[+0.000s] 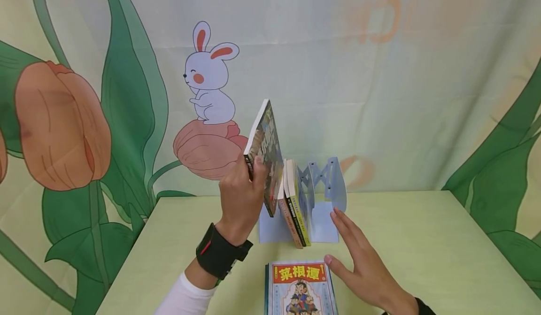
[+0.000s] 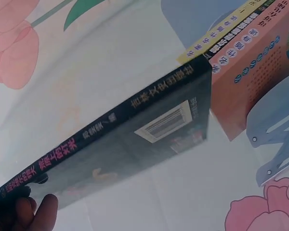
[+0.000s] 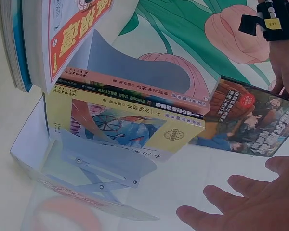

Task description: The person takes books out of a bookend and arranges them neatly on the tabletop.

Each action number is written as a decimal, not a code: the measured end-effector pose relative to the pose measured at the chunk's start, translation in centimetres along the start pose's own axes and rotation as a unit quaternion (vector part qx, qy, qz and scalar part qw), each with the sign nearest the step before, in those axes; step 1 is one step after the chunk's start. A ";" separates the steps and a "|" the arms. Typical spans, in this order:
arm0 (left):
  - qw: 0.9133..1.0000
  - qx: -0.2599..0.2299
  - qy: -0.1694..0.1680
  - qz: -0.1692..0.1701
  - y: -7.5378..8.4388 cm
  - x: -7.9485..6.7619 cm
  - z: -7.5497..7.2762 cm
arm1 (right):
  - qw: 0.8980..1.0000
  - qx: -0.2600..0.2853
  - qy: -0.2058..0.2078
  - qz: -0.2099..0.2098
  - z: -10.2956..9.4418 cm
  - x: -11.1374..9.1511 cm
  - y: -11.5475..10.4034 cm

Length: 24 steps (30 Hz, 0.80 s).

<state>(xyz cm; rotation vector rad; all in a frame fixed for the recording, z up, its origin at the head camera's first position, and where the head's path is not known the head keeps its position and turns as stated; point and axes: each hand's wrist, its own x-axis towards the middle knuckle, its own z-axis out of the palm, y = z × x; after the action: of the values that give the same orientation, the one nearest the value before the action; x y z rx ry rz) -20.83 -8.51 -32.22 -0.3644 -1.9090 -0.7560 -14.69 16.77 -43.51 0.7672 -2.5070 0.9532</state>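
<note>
My left hand [image 1: 240, 197] grips a thin dark-covered book [image 1: 270, 148] by one end and holds it raised and tilted, just left of the rack. Its black spine and back-cover barcode show in the left wrist view. Below, a pale blue expandable book rack [image 1: 339, 188] holds several upright books [image 1: 296, 211], with pink, black and yellow spines, leaning left. With fingers spread and nothing in it, my right hand [image 1: 367, 264] hovers by the rack's right end. Near that hand's thumb lies a book with a red title panel [image 1: 302, 289], on top of another with a blue-green edge.
The rack stands on a pale yellow-green table [image 1: 203, 230] before a cloth backdrop printed with a rabbit [image 1: 210, 80] and tulips. An accordion-style lattice [image 1: 320, 178] joins the rack's plates at its right part.
</note>
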 end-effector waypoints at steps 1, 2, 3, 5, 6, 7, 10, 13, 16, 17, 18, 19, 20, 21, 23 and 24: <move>1.000 -0.003 0.004 0.002 0.1 0.0 -0.1 | 1.000 0.000 0.001 0.000 0.0 0.0 0.0; 1.000 -0.006 0.009 0.005 0.1 0.0 -0.2 | 1.000 -0.001 0.002 0.001 0.0 0.1 0.0; 1.000 -0.010 0.014 0.009 0.2 -0.1 -0.3 | 1.000 -0.001 0.003 0.001 0.0 0.1 0.0; 0.999 -0.018 0.024 0.018 0.4 -0.2 -0.5 | 1.000 -0.002 0.005 0.002 0.0 0.2 0.0; 0.999 -0.021 0.029 0.023 0.5 -0.3 -0.6 | 1.000 -0.003 0.006 0.000 0.0 0.2 0.1; 0.999 -0.023 0.033 0.028 0.5 -0.4 -0.6 | 1.000 -0.003 0.007 0.000 0.0 0.2 0.1; 0.998 -0.030 0.047 0.035 0.8 -0.8 -0.9 | 1.000 -0.004 0.010 0.001 -0.1 0.2 0.1; 0.997 -0.038 0.058 0.035 1.0 -1.0 -1.2 | 1.000 -0.003 0.014 0.003 -0.3 0.3 0.0; 0.997 -0.046 0.057 0.029 1.2 -1.2 -1.5 | 1.000 0.002 0.016 0.002 -0.5 0.5 -0.1; 0.997 -0.051 0.055 0.026 1.2 -1.2 -1.7 | 1.000 0.003 0.016 0.002 -0.6 0.6 -0.1; 0.997 -0.055 0.052 0.023 1.3 -1.4 -1.8 | 1.000 0.004 0.016 0.003 -0.7 0.7 -0.2; 0.997 -0.060 0.050 0.021 1.3 -1.4 -1.9 | 1.000 0.005 0.017 0.003 -0.9 0.8 -0.3; 0.997 -0.063 0.046 0.019 1.4 -1.5 -2.0 | 1.000 0.006 0.018 0.003 -1.0 0.9 -0.3; 0.997 -0.067 0.044 0.017 1.4 -1.5 -2.0 | 1.000 0.005 0.020 0.003 -1.1 1.0 -0.3; 0.996 -0.076 0.041 0.013 1.5 -1.6 -2.1 | 1.000 0.005 0.026 -0.001 -1.4 1.3 -0.4; 0.996 -0.079 0.040 0.011 1.5 -1.6 -2.2 | 1.000 0.006 0.029 -0.003 -1.6 1.4 -0.4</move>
<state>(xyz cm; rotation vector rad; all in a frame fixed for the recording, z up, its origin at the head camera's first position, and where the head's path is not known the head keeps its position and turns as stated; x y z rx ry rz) -17.75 -8.65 -32.51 -0.4457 -1.7737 -0.8973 -15.37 17.12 -41.50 0.7405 -2.4503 0.9738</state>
